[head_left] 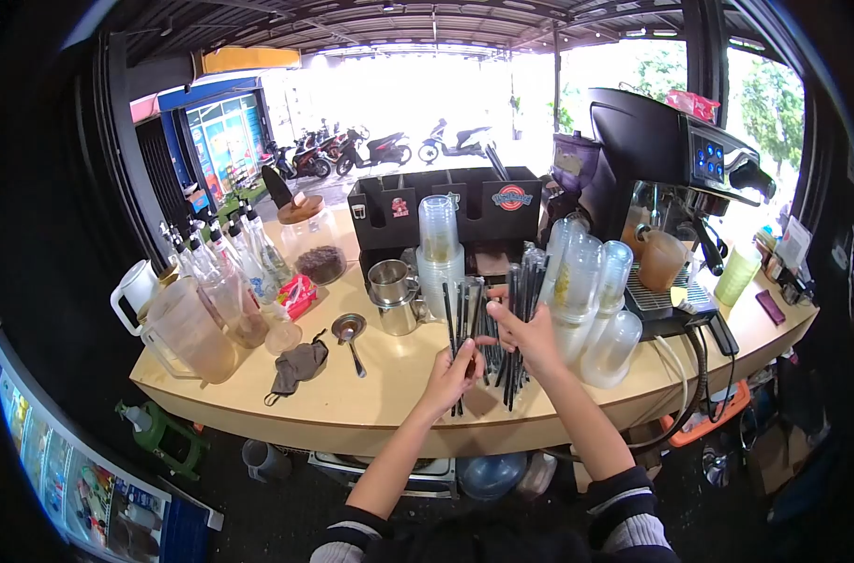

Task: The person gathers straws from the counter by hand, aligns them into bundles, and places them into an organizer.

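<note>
Grip is closed on black straws (515, 382), your left hand (451, 374) and right hand (532, 338) alike; apparent sorting next needs steady separation.

Black straws (461, 314), left hand (448, 377): middle lengths hidden by the curled fingers; count indistinct.
Straw bundle (527, 279), right hand (530, 336): gripped section partly covered by thumb and fingers.
Striped sleeves (633, 530): cut off at the bottom edge.
Pump bottles (258, 258): rear ones overlapped; label print too small to read.
Round sticker (511, 196) on black organiser (375, 225): lettering too small to make out.
Display fridge (188, 525): goods indistinct, lower end cropped.
Motorbikes (375, 150): overlapping, farther details lost in glare.
</note>
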A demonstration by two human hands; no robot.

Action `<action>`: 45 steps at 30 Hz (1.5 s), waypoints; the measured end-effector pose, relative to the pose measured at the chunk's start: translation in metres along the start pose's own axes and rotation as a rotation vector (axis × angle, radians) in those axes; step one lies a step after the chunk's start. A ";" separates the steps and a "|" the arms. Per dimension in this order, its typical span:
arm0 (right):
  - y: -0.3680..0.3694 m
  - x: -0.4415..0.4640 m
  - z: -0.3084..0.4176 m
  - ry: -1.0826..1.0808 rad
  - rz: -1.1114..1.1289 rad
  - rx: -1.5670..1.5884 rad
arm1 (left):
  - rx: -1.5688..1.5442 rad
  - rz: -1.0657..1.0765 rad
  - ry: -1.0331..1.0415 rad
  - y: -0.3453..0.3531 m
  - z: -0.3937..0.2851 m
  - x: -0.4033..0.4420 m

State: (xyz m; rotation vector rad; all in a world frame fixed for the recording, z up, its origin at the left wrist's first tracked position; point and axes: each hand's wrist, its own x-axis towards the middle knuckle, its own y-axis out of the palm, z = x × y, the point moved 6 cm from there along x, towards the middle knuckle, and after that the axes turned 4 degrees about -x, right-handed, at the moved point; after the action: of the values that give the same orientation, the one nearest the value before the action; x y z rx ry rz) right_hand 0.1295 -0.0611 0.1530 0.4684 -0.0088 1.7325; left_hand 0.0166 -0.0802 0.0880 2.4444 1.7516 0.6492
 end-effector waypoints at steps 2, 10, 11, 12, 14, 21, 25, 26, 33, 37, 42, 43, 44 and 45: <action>0.000 0.002 -0.003 0.021 0.032 -0.064 | -0.060 0.045 -0.042 0.003 0.005 -0.001; 0.000 0.005 -0.003 0.085 0.037 -0.201 | 0.111 0.088 -0.042 -0.004 0.008 0.005; 0.001 0.004 -0.002 0.092 0.029 -0.189 | 0.099 0.093 -0.043 -0.003 0.008 0.005; 0.000 0.004 -0.002 0.098 0.020 -0.177 | 0.087 0.100 -0.045 -0.002 0.008 0.005; -0.004 0.006 -0.003 0.083 0.012 -0.181 | 0.045 0.098 -0.054 -0.002 0.005 0.006; -0.031 0.002 0.029 -0.260 -0.313 -0.041 | 0.134 -0.241 0.170 -0.046 0.024 0.025; -0.018 -0.011 0.039 -0.459 -0.210 -0.213 | 0.070 -0.332 0.133 -0.061 0.018 0.026; -0.011 -0.014 0.033 -0.547 -0.136 -0.345 | -0.034 -0.277 0.054 -0.052 0.014 0.026; 0.020 -0.035 -0.008 -0.700 0.411 -0.910 | -0.100 -0.275 -0.084 -0.030 -0.017 0.032; 0.013 -0.024 -0.001 -0.630 0.249 -0.727 | -0.100 -0.220 -0.047 -0.030 -0.011 0.030; -0.012 0.010 -0.009 -0.008 -0.089 -0.161 | 0.042 0.010 -0.157 -0.010 0.002 0.019; -0.008 0.015 -0.009 0.016 -0.029 -0.099 | 0.049 0.010 -0.196 -0.004 0.002 0.015; -0.007 0.018 -0.008 0.019 -0.026 -0.094 | 0.052 0.004 -0.198 -0.002 0.001 0.014; -0.008 0.021 -0.008 0.005 -0.024 -0.091 | 0.042 -0.013 -0.180 -0.001 -0.001 0.014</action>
State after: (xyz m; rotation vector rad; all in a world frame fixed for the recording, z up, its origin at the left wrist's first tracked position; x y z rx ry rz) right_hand 0.1316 -0.0376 0.1508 0.3953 -0.0777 1.7024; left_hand 0.0190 -0.0676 0.0929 2.4291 1.7266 0.3806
